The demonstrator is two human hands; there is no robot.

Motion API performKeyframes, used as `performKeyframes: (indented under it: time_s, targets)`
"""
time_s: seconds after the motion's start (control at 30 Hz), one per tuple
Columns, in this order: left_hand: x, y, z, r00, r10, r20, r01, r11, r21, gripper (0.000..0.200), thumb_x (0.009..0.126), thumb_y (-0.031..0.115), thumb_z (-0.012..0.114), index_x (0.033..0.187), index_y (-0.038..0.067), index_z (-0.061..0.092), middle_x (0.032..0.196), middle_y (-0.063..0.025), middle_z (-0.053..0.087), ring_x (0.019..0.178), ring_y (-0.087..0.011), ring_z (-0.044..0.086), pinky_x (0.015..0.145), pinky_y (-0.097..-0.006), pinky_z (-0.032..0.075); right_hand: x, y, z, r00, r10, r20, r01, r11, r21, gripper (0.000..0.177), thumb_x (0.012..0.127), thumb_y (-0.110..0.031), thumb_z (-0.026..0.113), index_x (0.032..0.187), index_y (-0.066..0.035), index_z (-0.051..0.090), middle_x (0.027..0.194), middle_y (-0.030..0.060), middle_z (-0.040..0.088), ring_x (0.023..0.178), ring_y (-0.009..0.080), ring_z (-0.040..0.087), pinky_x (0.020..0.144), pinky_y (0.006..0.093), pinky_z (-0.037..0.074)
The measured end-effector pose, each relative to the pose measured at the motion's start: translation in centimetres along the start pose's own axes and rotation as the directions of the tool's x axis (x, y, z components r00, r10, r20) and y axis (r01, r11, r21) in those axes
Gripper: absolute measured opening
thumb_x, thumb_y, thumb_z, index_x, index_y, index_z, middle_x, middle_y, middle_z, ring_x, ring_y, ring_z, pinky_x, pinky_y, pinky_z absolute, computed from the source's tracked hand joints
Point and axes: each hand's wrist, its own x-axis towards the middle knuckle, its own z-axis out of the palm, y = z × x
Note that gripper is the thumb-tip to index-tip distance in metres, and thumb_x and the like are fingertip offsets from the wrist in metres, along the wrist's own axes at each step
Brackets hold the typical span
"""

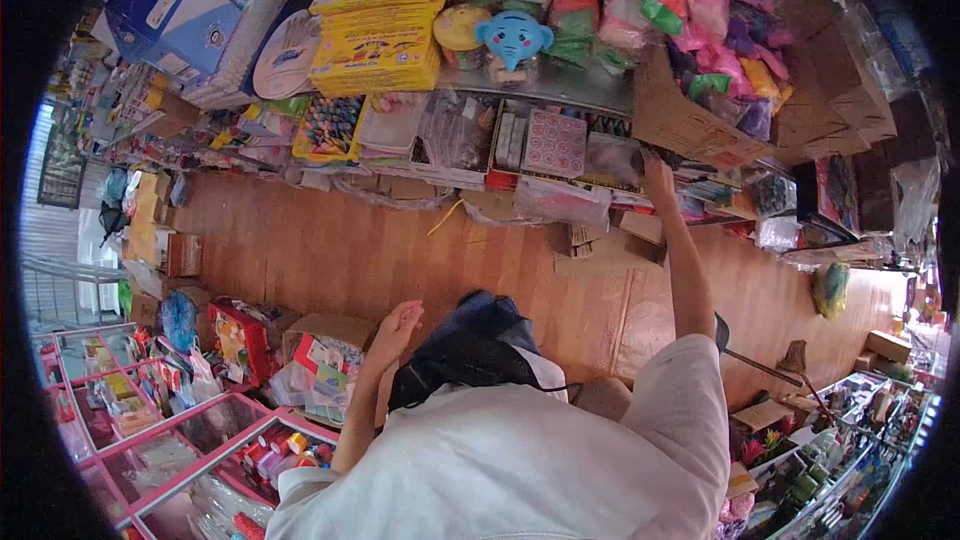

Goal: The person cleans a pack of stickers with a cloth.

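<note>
My right hand reaches forward to the low shelf, at the right end of a tray of small goods and just below a cardboard box full of bright bagged packets. Its fingertips are in shadow, so I cannot make out what they touch or hold. Left of it lies a white sheet with round red prints. My left hand hangs beside my body over the wooden floor, fingers stretched out, holding nothing. An open carton stands just left of that hand.
Yellow modelling-clay boxes are stacked on the shelf, with a blue elephant-faced item beside them. A yellow basket of colourful pens sits lower. Behind me are pink-framed display cases. A long-handled dustpan is on the floor at right.
</note>
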Motion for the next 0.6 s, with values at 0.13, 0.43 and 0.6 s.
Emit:
performKeyframes:
  time_s: [0.13, 0.43, 0.6]
  targets:
    - [2.0, -0.6, 0.5, 0.999, 0.025, 0.042, -0.024, 1.0, -0.02, 0.038, 0.096, 0.027, 0.048, 0.121, -0.002, 0.049, 0.113, -0.0117, 0.059, 0.102, -0.0179, 0.056, 0.089, -0.0285, 0.045, -3.7, 0.0, -5.0, 0.971, 0.128, -0.204, -0.067, 0.957, 0.28, 0.044, 0.072, -0.018, 0.071, 0.11, 0.0, 0.056, 0.088, 0.0189, 0.065, 0.081, 0.039, 0.061, 0.071, 0.0424, 0.049]
    - [5.6, 9.8, 7.4, 0.83, 0.516, 0.211, -0.477, 0.854, -0.209, 0.052, 0.09, 0.019, 0.059, 0.133, 0.003, 0.036, 0.131, -0.009, 0.047, 0.121, -0.0176, 0.045, 0.099, -0.0308, 0.038, -17.1, -12.3, -21.2, 0.779, 0.444, 0.444, -0.431, -0.136, 0.892, 0.018, 0.074, -0.011, 0.075, 0.083, -0.001, 0.063, 0.071, 0.0031, 0.063, 0.063, 0.0107, 0.059, 0.056, 0.0259, 0.046]
    - [4.5, 12.3, 11.3, 0.721, 0.589, 0.366, -0.419, 0.791, -0.446, 0.054, 0.089, 0.024, 0.06, 0.135, 0.006, 0.036, 0.132, -0.0071, 0.046, 0.122, -0.0177, 0.044, 0.099, -0.0317, 0.038, -19.8, -19.8, -27.0, 0.739, 0.358, 0.57, -0.344, -0.527, 0.777, 0.015, 0.075, -0.007, 0.074, 0.084, -0.003, 0.064, 0.076, 0.0022, 0.064, 0.067, 0.009, 0.058, 0.058, 0.0239, 0.047]
